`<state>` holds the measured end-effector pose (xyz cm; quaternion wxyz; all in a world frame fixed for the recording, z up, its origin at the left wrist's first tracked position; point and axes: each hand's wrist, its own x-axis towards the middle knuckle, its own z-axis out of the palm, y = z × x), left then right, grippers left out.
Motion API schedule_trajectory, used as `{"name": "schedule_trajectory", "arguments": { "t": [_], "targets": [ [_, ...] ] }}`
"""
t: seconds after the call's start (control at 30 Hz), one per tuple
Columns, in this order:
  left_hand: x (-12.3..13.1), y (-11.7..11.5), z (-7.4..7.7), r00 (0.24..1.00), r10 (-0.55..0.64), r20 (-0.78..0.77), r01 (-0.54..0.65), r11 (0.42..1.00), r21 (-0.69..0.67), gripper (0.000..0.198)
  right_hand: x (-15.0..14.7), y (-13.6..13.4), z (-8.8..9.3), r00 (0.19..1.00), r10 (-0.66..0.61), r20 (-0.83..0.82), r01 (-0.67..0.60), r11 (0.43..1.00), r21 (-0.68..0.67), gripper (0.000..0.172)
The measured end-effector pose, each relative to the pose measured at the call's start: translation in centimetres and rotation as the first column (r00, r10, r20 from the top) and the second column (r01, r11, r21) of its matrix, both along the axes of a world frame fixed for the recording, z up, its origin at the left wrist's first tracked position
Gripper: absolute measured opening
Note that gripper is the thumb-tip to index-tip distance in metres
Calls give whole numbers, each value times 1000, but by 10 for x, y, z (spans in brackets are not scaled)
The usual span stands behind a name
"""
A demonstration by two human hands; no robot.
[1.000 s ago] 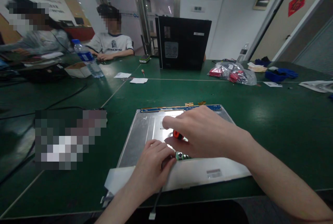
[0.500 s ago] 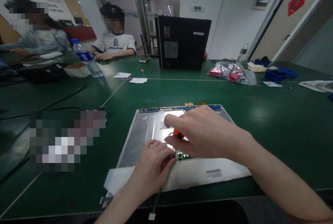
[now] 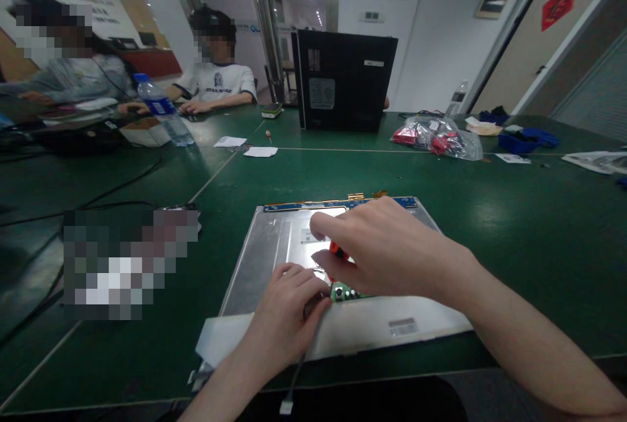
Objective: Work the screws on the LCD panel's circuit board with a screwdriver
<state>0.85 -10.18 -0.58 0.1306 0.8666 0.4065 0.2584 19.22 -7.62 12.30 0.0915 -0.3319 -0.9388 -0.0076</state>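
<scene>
A silver display panel (image 3: 255, 265) lies flat on the table, with a blue circuit strip (image 3: 404, 202) along its far edge and a white sheet (image 3: 362, 327) across its near side. My left hand (image 3: 291, 301) is closed around a dark cable (image 3: 295, 376) at the left end of a small green circuit board (image 3: 349, 292); the cable's white plug (image 3: 287, 407) hangs past the table edge. Above the board, my right hand (image 3: 386, 249) grips the red-and-black handle of a screwdriver (image 3: 337, 251). Its tip is mostly hidden by my fingers.
Behind the panel stands a black computer case (image 3: 345, 82). A plastic bag with red items (image 3: 438, 138) lies to its right, near blue objects (image 3: 526, 141). At left are a water bottle (image 3: 164, 112), black cables (image 3: 122, 180) and a blurred-out object (image 3: 127, 265). Two people sit across the table.
The screwdriver handle has shifted slightly and shows more between my right thumb and fingers. My right hand has turned a little; my left hand stays in place.
</scene>
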Motion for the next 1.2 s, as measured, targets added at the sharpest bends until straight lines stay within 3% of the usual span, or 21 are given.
{"name": "schedule_trajectory", "arguments": {
  "t": [0.2,0.37,0.57,0.83,0.9,1.03,1.2],
  "targets": [
    [-2,0,-7,999,-2,36,1,1000,28,12,1,-2,3,999,44,-22,-45,998,-48,22],
    [-1,0,-3,1000,3,30,-3,1000,7,13,0,2,0,999,-35,-8,35,999,-12,37],
    [0,0,1,1000,-8,-10,8,1000,-11,13,0,1,-1,999,-27,-40,27,1000,-6,15],
    [1,-1,-2,999,28,22,-29,999,26,11,0,4,1,999,29,-27,-31,997,-69,36],
    [1,0,-1,1000,11,5,-11,1000,5,11,0,5,1,1000,4,-12,-5,999,-50,35],
    [-1,1,-1,1000,-9,-10,9,1000,-15,11,1,4,1,1000,-7,-30,6,1000,-21,15],
    [-1,0,-5,1000,-9,12,9,1000,-11,10,2,3,2,999,32,-36,-34,999,-37,24]
  ]
}}
